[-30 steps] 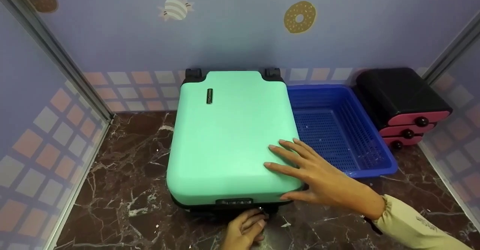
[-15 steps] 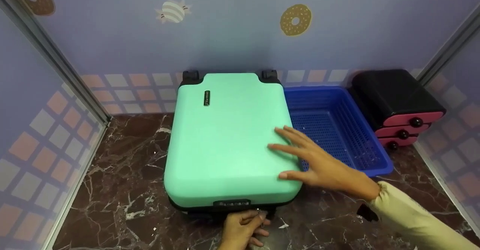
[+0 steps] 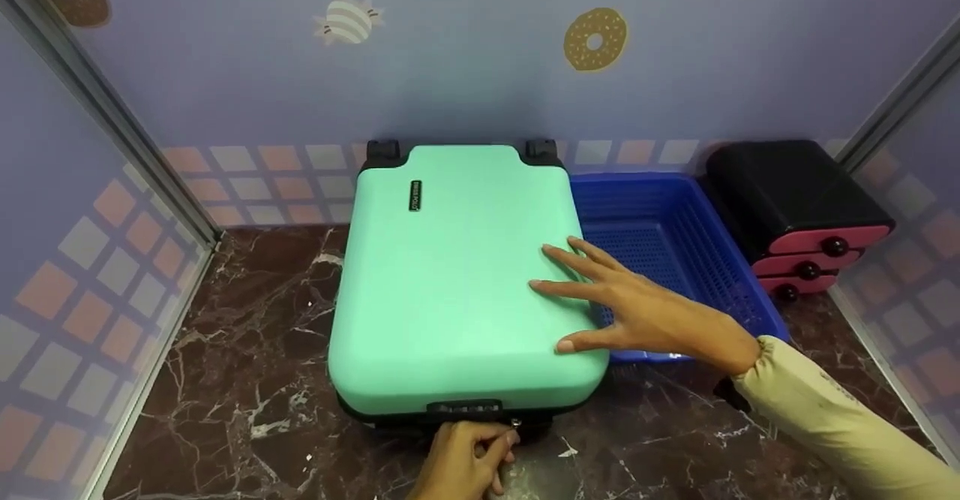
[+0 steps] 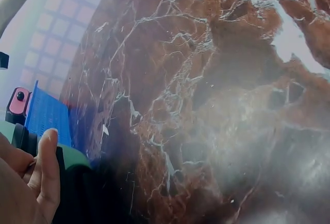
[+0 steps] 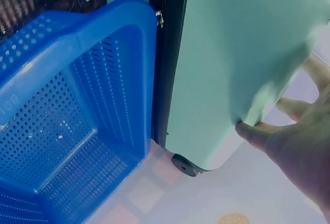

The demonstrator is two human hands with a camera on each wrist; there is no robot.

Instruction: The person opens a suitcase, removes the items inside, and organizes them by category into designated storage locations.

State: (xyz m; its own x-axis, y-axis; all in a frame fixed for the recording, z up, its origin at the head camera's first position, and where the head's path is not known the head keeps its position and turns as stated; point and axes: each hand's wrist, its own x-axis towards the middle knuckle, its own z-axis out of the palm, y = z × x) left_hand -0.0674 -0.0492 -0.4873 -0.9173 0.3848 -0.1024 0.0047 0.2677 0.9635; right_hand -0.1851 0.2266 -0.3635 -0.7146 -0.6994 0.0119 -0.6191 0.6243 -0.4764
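Observation:
A mint-green hard-shell suitcase (image 3: 457,275) lies flat with its wheels toward the back wall. At its front edge, below the black combination lock (image 3: 465,408), my left hand (image 3: 465,459) pinches a small metal zipper pull (image 3: 516,424) between thumb and forefinger. The pull is partly hidden by the fingertips. My right hand (image 3: 626,305) rests on the right side of the lid, fingers spread and thumb apart. In the right wrist view, the fingertips of that right hand (image 5: 304,141) touch the green shell (image 5: 221,80), and another metal piece (image 5: 160,19) shows along the black zipper seam.
A blue perforated basket (image 3: 750,290) stands against the suitcase's right side. Beyond it is a black drawer box (image 3: 802,185) with pink fronts and round knobs. Patterned walls close in the back and sides above the dark marbled surface (image 3: 247,350).
My left hand has shifted left along the suitcase's front edge, its fingers at the zipper pull. The right hand has slid farther back on the lid. The suitcase stays in place.

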